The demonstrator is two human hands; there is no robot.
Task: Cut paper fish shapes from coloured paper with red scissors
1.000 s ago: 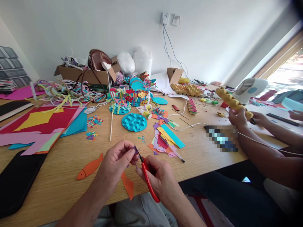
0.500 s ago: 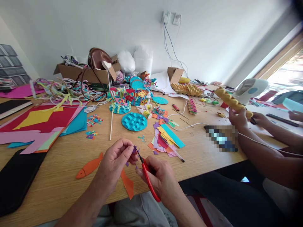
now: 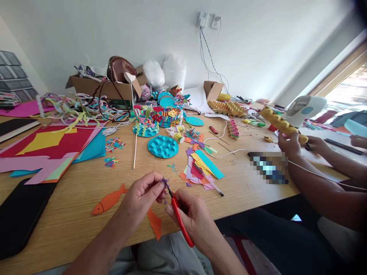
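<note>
My right hand (image 3: pixel 190 212) is closed around a pair of red-handled scissors (image 3: pixel 181 221), whose dark blades point up and left toward my other hand. Between the thumb and fingers of my left hand (image 3: pixel 149 190) is pinched a small piece of purple paper (image 3: pixel 164 182); most of it is hidden, and the blade tips are right beside it. An orange paper fish (image 3: pixel 108 202) lies flat on the table left of my left hand. Below my hands, an orange paper strip (image 3: pixel 155 224) rests near the table edge.
A pile of paper scraps (image 3: pixel 197 168) with a pen (image 3: pixel 208 179) lies ahead to the right. A wavy blue paper disc (image 3: pixel 163 146) sits mid-table. Stacked coloured sheets (image 3: pixel 65 152) and a black phone-like slab (image 3: pixel 24 217) are left. At right, a co-worker's hands (image 3: pixel 289 144) hold a yellow twisted piece (image 3: pixel 282 122).
My left hand has shifted slightly toward the scissors, and the blade tips now overlap the purple paper more closely. The rest of the table looks the same.
</note>
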